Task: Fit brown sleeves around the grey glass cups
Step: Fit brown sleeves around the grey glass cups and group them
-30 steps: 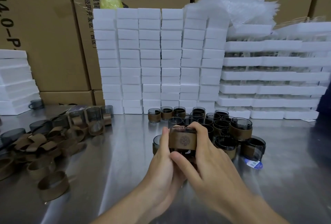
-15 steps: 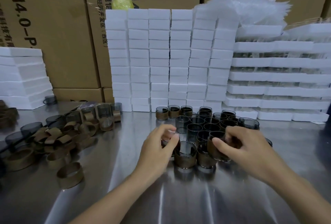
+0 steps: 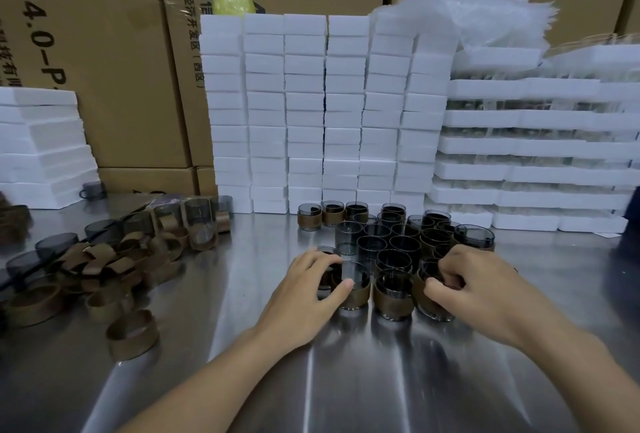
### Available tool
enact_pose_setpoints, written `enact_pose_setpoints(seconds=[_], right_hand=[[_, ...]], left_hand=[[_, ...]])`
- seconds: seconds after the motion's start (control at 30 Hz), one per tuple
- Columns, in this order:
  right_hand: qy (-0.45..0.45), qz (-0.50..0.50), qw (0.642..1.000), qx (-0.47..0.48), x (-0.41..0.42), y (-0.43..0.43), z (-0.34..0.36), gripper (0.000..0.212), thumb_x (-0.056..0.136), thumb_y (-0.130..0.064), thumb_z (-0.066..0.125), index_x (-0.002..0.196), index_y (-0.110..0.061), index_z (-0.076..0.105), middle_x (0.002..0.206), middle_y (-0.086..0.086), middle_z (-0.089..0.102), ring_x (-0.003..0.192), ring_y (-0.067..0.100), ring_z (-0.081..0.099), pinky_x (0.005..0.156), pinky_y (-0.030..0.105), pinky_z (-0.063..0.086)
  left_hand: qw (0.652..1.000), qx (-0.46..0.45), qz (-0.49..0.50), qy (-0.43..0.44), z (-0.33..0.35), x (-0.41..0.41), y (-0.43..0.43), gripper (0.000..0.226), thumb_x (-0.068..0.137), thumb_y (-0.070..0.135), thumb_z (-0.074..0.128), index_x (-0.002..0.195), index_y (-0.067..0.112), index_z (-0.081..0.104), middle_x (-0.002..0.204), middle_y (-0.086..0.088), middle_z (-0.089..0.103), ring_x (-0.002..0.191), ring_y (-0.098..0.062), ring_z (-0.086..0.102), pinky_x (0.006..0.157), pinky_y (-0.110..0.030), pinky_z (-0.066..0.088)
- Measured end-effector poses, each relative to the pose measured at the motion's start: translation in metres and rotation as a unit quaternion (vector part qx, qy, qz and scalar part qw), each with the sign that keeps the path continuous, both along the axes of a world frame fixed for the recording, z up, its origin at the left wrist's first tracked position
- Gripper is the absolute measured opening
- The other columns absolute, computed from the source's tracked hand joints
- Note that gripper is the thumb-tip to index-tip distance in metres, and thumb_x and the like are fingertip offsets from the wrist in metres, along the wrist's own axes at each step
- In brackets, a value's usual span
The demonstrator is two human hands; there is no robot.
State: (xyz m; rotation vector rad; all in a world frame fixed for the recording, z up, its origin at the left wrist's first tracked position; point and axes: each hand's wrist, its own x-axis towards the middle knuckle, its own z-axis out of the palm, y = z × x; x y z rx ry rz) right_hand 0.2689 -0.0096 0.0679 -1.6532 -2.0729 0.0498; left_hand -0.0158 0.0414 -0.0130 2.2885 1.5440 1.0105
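Left hand (image 3: 304, 294) curls round the left cup (image 3: 356, 292); right hand (image 3: 485, 290) grips the right cup (image 3: 429, 308) at its 3 o'clock; sleeves (image 3: 104, 270) lie heaped at 9 o'clock.

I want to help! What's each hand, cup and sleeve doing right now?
Left hand: gripping left-end cup.
Right hand: pinching sleeved right-end cup.
Front-centre cup: upright, sleeved.
Tall cup: upright, bare.
Loose sleeves: piled, empty.
Lone sleeve: standing alone, empty.
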Motion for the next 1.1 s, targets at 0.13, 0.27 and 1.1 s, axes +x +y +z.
enact_pose_setpoints(seconds=[0.13, 0.27, 1.1], right_hand=[[-0.034, -0.016, 0.999, -0.007, 0.003, 0.004, -0.003, 0.058, 0.071, -0.070, 0.037, 0.066, -0.012, 0.040, 0.086, -0.007, 0.056, 0.069, 0.018, 0.056, 0.070, 0.043, 0.051], [-0.062, -0.028, 0.997, -0.021, 0.004, 0.010, -0.013, 0.058, 0.072, -0.073, 0.039, 0.066, -0.016, 0.044, 0.092, -0.007, 0.054, 0.069, 0.017, 0.056, 0.068, 0.041, 0.050], [0.039, -0.029, 0.992, 0.121, -0.015, 0.007, -0.019, 0.029, 0.096, -0.065, 0.051, 0.122, -0.050, 0.052, 0.114, -0.030, 0.058, 0.075, -0.003, 0.059, 0.070, 0.033, 0.052]], left_hand=[[0.996, 0.010, 0.018, -0.084, 0.007, 0.009, 0.009, 0.024, 0.108, 0.057, 0.052, 0.124, 0.046, 0.065, 0.128, 0.033, 0.053, 0.129, 0.012, 0.041, 0.109, -0.023, 0.036], [0.996, 0.009, 0.085, -0.029, 0.040, 0.027, 0.038, 0.018, 0.105, 0.049, 0.058, 0.121, 0.046, 0.064, 0.127, 0.017, 0.060, 0.131, -0.012, 0.049, 0.107, -0.035, 0.036], [0.958, 0.230, -0.059, -0.163, 0.109, 0.021, 0.045, 0.055, 0.089, 0.036, 0.088, 0.129, 0.056, 0.056, 0.128, 0.027, 0.058, 0.124, 0.002, 0.061, 0.091, -0.019, 0.049]])
